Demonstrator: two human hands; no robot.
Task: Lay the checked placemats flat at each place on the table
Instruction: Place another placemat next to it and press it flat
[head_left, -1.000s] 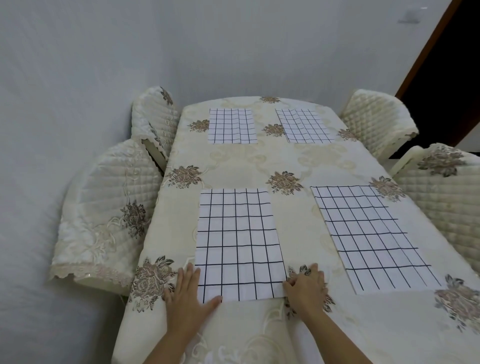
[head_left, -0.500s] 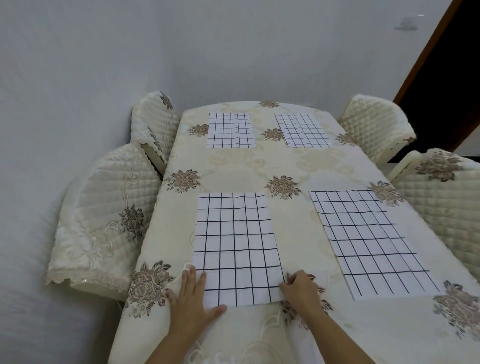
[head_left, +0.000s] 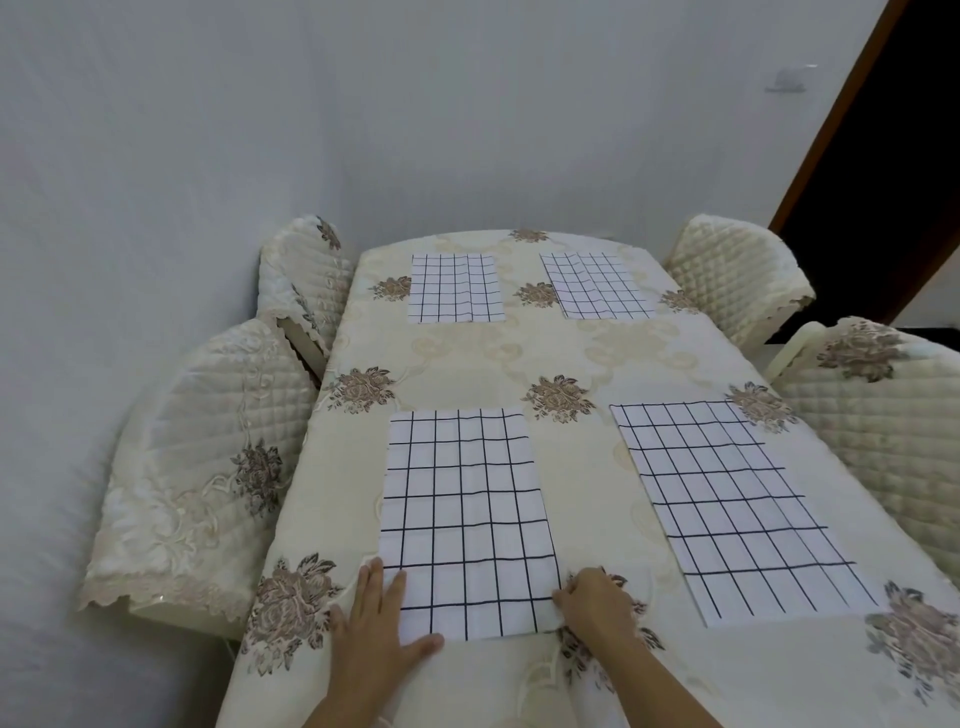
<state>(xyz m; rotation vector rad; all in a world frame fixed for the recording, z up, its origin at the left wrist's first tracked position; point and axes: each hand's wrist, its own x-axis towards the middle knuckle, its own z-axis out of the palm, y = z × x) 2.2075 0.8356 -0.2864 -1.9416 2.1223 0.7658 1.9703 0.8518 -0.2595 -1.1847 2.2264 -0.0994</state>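
Head view: four quilted chairs (head_left: 208, 467) flank the table (head_left: 571, 353) bearing four placemats (head_left: 467, 509).

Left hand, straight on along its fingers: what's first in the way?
Only the near-left placemat it rests on; the left hand would slide up its left strip. Nothing raised ahead; beyond, probably bare tablecloth, then the far-left placemat.

Left hand (head_left: 375, 626) bare; right hand (head_left: 597, 607) bare — forearms (head_left: 662, 683) bare to frame edge
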